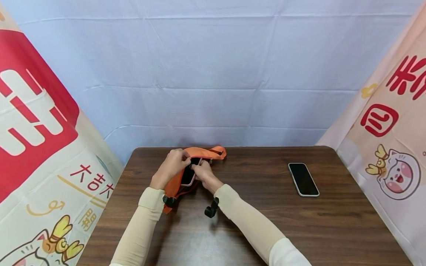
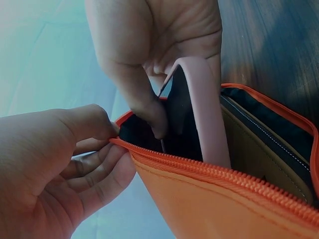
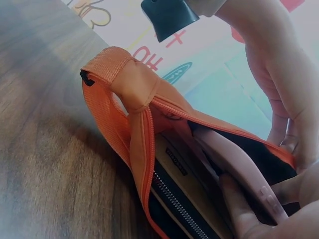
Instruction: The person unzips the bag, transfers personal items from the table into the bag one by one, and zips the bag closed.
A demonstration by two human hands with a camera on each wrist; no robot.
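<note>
Nearest to me, two cream-sleeved forearms run up the dark wooden tabletop [image 1: 253, 229] and meet near its far edge over an orange pouch [image 1: 173, 186]. The left hand [image 1: 171, 166] curls its thumb and fingers round the zippered lip at the pouch's far end and pulls the mouth open. The right hand [image 1: 203, 173] grips a phone in a pink case [image 1: 188, 176], thumb on the dark screen and fingers behind the case, as the left wrist view shows plainly.

The phone stands with its long axis pointing down into the opening, its lower end already between the black lining walls and its upper part still above the zip. Its slot lies straight below the right hand, roughly six o'clock from the fingers, with the left hand at about nine o'clock from the phone, touching the pouch but not the phone. The pouch itself runs from about seven o'clock to one o'clock across the wood, its orange strap [image 1: 217, 152] bunched at the far end.

Well apart at three o'clock, a second phone [image 1: 303, 179] lies flat, screen up.

Beyond the tabletop hangs a creased white cloth [image 1: 213, 74], with printed banners [image 1: 36, 122] bearing red characters and cartoon cats at both sides.
</note>
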